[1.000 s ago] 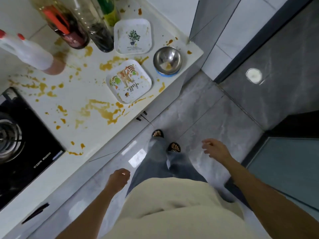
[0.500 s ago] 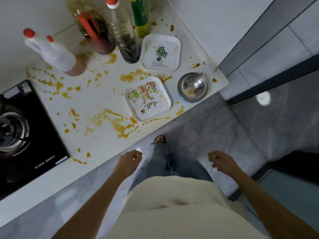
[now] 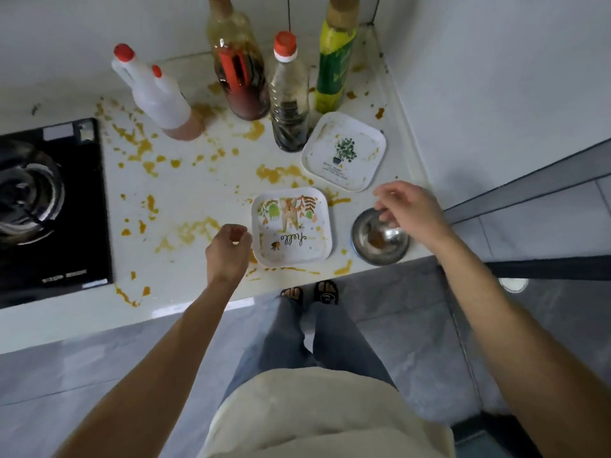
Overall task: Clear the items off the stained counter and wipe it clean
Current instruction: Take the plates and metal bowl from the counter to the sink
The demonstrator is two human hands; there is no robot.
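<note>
The white counter [image 3: 185,193] is splashed with orange-yellow sauce. Near its front edge lies a square plate with a "hello" print [image 3: 291,226], and a second square plate with a plant print [image 3: 344,152] lies behind it. A small steel bowl [image 3: 380,239] with sauce inside sits at the front right corner. My left hand [image 3: 228,249] hovers at the left edge of the "hello" plate, fingers loosely curled, holding nothing. My right hand [image 3: 410,209] hangs over the bowl's far rim, fingers apart and empty.
Along the back stand a white jug with red caps [image 3: 155,94], a dark sauce bottle [image 3: 243,74], a clear bottle with a red cap [image 3: 289,100] and a green-labelled bottle [image 3: 334,64]. A black gas hob [image 3: 49,206] fills the left. A wall bounds the right end.
I have stepped up to the counter. Both hands rose from beside my legs to above the counter, the left to the "hello" plate, the right over the steel bowl.
</note>
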